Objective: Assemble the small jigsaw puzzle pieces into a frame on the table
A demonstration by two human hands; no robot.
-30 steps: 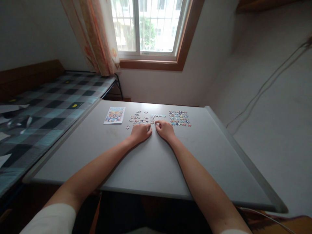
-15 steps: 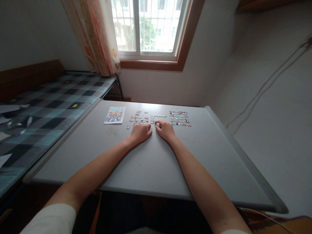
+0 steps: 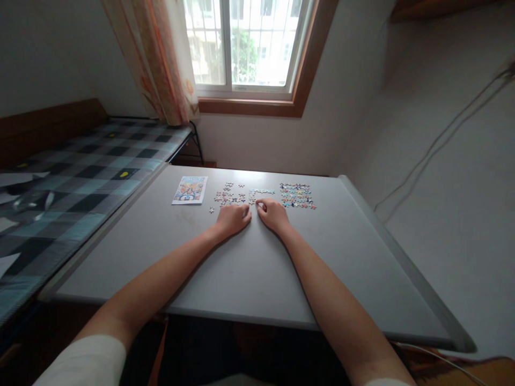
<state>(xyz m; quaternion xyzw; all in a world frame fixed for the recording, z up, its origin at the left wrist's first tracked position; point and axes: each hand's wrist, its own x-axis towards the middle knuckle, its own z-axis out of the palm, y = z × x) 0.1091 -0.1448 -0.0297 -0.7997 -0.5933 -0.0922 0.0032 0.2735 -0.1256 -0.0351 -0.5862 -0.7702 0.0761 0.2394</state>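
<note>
My left hand (image 3: pixel 233 219) rests on the table with its fingers curled closed, just in front of the loose jigsaw pieces (image 3: pixel 229 198). Whatever its fingertips hold, if anything, is hidden. Beside it, my right hand (image 3: pixel 272 213) is curled too, thumb and index finger drawn together. Its index fingertip lies right at the lower end of a joined strip of puzzle (image 3: pixel 261 191), which forms a corner with a top row and a short left column. Anything between those fingers is too small to make out. A single puzzle piece (image 3: pixel 211 210) lies left of my left hand.
A printed picture sheet (image 3: pixel 190 190) lies on the grey table (image 3: pixel 249 268) at the left. Rows of puzzle pieces (image 3: pixel 296 195) lie right of my right hand. A bed with a checked cover (image 3: pixel 80 182) runs along the left side; a window (image 3: pixel 245 48) is ahead.
</note>
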